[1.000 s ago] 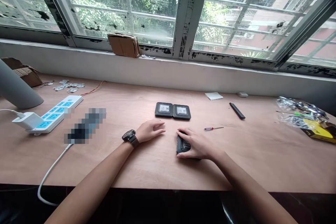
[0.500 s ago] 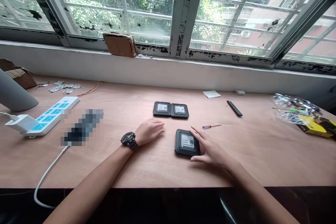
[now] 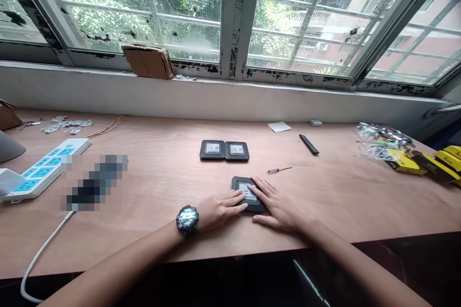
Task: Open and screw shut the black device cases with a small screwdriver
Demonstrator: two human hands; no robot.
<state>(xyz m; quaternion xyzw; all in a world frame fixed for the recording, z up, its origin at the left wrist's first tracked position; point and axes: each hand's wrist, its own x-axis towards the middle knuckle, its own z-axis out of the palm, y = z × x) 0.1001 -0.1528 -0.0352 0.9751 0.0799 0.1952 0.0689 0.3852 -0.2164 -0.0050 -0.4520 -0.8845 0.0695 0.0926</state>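
A black square device [image 3: 248, 193] with a white label lies flat on the wooden desk [image 3: 162, 177], partly covered by both hands. My left hand [image 3: 220, 209] rests on its left side, fingers across the label. My right hand [image 3: 277, 207] covers its right side, with fingers spread over the top and thumb near the lower edge. A dark wristwatch [image 3: 187, 220] sits on my left wrist. Farther back, two similar black devices [image 3: 212, 149] [image 3: 236, 150] lie side by side, touching, labels up.
A small screwdriver [image 3: 280, 170] and a black bar [image 3: 309, 144] lie right of the hands. A blue-and-white power strip [image 3: 45, 168] and a pixelated object [image 3: 95, 182] lie left. Plastic bags [image 3: 376, 151] and yellow packages [image 3: 405, 162] lie right. A white wall ledge backs the desk.
My left hand has moved right onto the black device, joining my right hand, which now covers more of it. The view has shifted, with the desk's contents appearing farther left.
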